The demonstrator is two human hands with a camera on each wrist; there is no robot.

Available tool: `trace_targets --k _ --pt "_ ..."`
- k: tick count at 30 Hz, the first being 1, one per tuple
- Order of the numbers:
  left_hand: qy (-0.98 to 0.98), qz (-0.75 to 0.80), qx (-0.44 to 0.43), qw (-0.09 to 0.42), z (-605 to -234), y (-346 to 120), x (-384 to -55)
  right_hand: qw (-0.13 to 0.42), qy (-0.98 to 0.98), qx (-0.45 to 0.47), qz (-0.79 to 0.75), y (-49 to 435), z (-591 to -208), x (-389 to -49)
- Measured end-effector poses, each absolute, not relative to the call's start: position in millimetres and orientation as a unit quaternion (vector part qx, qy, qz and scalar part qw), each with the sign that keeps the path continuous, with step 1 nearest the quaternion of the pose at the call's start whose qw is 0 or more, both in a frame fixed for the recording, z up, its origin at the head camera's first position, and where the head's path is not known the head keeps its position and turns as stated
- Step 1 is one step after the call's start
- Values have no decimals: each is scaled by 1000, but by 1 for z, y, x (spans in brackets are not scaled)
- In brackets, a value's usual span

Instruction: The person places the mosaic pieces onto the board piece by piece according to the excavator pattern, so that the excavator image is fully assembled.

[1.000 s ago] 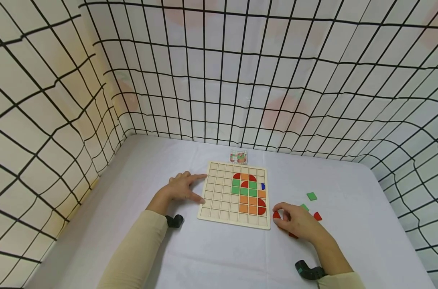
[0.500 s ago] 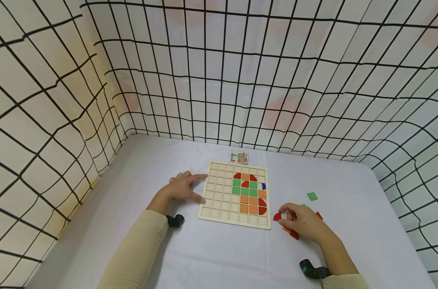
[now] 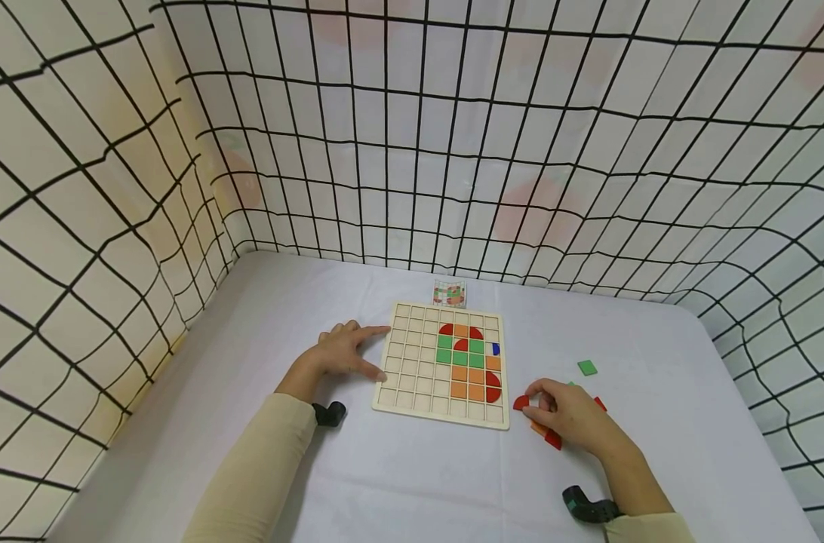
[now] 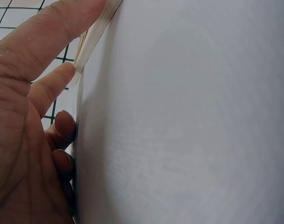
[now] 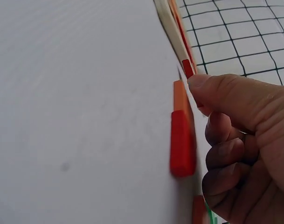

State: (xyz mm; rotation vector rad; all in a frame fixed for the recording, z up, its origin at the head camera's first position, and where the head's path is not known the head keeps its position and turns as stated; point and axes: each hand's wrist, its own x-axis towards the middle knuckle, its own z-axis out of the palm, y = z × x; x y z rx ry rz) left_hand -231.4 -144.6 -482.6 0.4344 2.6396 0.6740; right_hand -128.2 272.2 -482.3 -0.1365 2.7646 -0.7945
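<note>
A wooden grid board (image 3: 412, 385) lies on the table, with red, green, orange and blue tiles set in its right half. My left hand (image 3: 344, 351) rests at its left edge, thumb and index finger spread and straight against the side. Just off the board's right edge, my right hand (image 3: 567, 413) pinches a red quarter-round tile (image 3: 521, 403) between thumb and fingertip; the right wrist view shows the tile's red edge (image 5: 187, 67) at the thumb tip. Below those fingers lie an orange tile (image 5: 179, 95) and another red tile (image 5: 180, 144).
A green tile (image 3: 587, 367) lies right of the board. Another red tile (image 3: 600, 405) shows partly behind my right hand. A small patterned card (image 3: 449, 293) sits at the board's far edge. Black-gridded cloth walls (image 3: 412, 143) surround the white-covered table (image 3: 412, 475).
My right hand has shifted slightly right, and the red tile it pinches has turned, showing more of its face. An orange tile below has come into view. The left hand stays put.
</note>
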Motion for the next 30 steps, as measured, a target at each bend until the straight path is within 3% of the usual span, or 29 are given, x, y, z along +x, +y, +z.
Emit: trace_targets --k 30 --pt "937 245 158 192 -481 -145 -231 93 952 -120 -267 188 -468 -169"
